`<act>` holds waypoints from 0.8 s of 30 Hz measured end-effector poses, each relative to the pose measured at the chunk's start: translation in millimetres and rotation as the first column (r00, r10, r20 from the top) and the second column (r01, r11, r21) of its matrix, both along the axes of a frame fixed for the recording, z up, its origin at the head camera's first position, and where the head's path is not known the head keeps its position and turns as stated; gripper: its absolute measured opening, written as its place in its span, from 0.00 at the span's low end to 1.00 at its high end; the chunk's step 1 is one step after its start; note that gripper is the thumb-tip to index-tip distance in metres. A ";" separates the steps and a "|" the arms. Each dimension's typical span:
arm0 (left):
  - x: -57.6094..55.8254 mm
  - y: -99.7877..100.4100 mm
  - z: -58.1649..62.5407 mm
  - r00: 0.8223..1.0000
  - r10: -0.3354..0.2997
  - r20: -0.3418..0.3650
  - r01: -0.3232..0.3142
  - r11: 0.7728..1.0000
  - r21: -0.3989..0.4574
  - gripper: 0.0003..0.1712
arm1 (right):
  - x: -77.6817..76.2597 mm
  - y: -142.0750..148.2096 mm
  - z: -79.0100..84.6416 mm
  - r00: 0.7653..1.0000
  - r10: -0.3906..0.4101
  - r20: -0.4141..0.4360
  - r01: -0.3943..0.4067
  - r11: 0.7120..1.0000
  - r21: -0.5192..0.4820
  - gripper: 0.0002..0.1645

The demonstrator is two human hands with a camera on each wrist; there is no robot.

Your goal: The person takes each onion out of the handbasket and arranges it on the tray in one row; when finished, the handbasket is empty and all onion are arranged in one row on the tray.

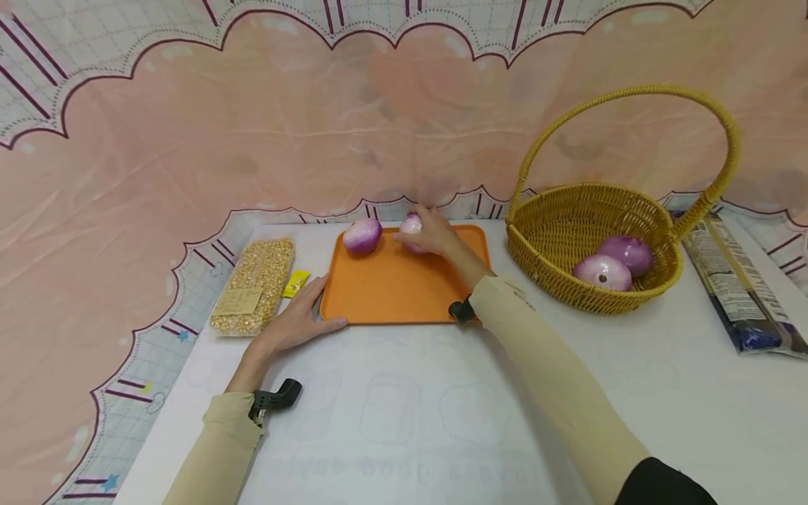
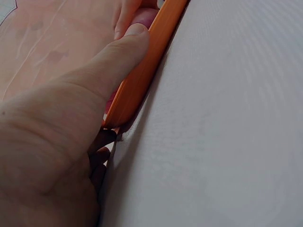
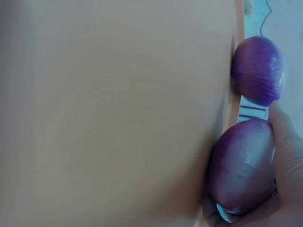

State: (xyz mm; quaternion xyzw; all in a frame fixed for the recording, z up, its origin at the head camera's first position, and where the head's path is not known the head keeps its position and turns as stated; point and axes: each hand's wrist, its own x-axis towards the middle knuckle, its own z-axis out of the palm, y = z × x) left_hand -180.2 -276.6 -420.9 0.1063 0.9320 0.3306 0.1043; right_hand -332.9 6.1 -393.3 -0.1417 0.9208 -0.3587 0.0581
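My right hand (image 1: 432,233) grips a purple onion (image 1: 412,231) at the back of an orange tray (image 1: 404,294). In the right wrist view, the thumb and fingers curl round that onion (image 3: 244,165). Another purple onion (image 1: 362,236) rests at the tray's back left corner, a little apart from the held one. At the tray's front left corner lies my left hand (image 1: 298,322), thumb along the front edge and fingers extended up the left side. The left wrist view shows its thumb (image 2: 125,52) against the tray's rim (image 2: 142,75); its other fingers are partly hidden.
A yellow wicker basket (image 1: 536,280) with a tall handle stands on the right, two purple onions (image 1: 602,272) inside. Beyond it lies a dark printed package (image 1: 738,287). Left of the tray are a bag of corn kernels (image 1: 255,280) and a small yellow packet (image 1: 295,283).
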 end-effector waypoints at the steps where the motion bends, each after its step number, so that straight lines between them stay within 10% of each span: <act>1: 0.1 -0.2 0.0 1.000 -0.003 -0.002 0.003 1.000 -0.002 0.61 | 0.3 -0.1 -0.3 1.000 0.001 0.004 -0.001 1.000 -0.001 0.41; 14: -1.3 1.1 -0.4 1.000 -0.010 -0.001 0.010 1.000 -0.017 0.62 | 21.0 19.2 16.7 0.991 0.033 -0.127 -0.029 0.999 0.028 0.52; 24: -2.0 -0.7 -0.7 1.000 -0.014 0.000 0.014 1.000 -0.008 0.62 | 50.8 69.3 45.5 0.978 0.138 -0.158 -0.157 0.981 -0.111 0.36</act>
